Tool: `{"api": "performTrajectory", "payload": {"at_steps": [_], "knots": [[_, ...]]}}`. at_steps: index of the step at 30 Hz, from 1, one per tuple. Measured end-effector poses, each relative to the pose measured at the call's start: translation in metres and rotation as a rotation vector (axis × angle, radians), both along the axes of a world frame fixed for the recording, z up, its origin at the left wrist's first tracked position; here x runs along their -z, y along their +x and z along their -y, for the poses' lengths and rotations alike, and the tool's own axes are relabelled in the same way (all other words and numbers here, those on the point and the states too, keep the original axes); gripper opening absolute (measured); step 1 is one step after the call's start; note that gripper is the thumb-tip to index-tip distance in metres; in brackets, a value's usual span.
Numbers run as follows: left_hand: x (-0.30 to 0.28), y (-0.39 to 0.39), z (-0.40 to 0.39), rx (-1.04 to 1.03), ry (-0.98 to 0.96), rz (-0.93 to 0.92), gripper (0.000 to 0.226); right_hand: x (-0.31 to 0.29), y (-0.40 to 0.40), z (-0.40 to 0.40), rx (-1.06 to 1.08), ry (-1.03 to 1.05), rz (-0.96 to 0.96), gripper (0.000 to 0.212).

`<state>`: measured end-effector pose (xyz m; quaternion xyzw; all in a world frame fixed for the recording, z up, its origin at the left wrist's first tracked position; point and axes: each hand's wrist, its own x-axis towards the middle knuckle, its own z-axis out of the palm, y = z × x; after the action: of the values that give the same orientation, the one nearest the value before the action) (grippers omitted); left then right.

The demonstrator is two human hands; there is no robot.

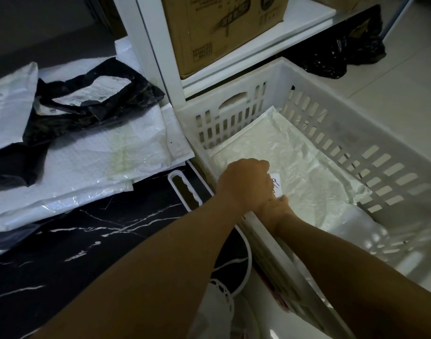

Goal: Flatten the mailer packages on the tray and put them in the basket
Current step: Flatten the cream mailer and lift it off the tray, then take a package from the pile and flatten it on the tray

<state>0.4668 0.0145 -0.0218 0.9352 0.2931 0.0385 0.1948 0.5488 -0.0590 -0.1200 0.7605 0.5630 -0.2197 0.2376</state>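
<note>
Now w/ both hands, left (246, 182) & right (274, 209), fingers curled on the white plastic mailer (295, 167), press it flat inside the white slotted plastic basket (371, 143) before letting go.

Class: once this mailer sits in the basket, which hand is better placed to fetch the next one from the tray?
Left. The left hand is nearer the black mailer on the tray; the right hand sits farther across.

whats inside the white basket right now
Inside the white basket lies a flat white mailer with a small paper label. Both hands, left hand and right hand, reach onto it. Anything beneath the mailer is covered.
</note>
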Motion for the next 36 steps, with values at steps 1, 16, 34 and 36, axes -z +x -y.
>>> {"api": "performTrajectory", "payload": {"at_steps": [1, 16, 34, 36], "knots": [[-0.003, -0.004, -0.001, 0.008, -0.052, 0.056, 0.033, -0.005, 0.002, -0.002, 0.053, 0.054, -0.07, 0.041], [-0.082, -0.146, 0.004, -0.247, -0.005, 0.064, 0.033, -0.138, -0.013, -0.019, -0.064, 0.352, 0.075, 0.018], [-0.08, -0.384, -0.006, -0.751, -0.115, -0.096, 0.038, -0.239, -0.258, -0.121, -0.521, 0.743, 0.031, 0.034], [-0.071, -0.396, -0.008, -0.762, -0.142, -0.118, 0.041, -0.238, -0.28, -0.131, -0.553, 0.749, 0.107, 0.038]]}}
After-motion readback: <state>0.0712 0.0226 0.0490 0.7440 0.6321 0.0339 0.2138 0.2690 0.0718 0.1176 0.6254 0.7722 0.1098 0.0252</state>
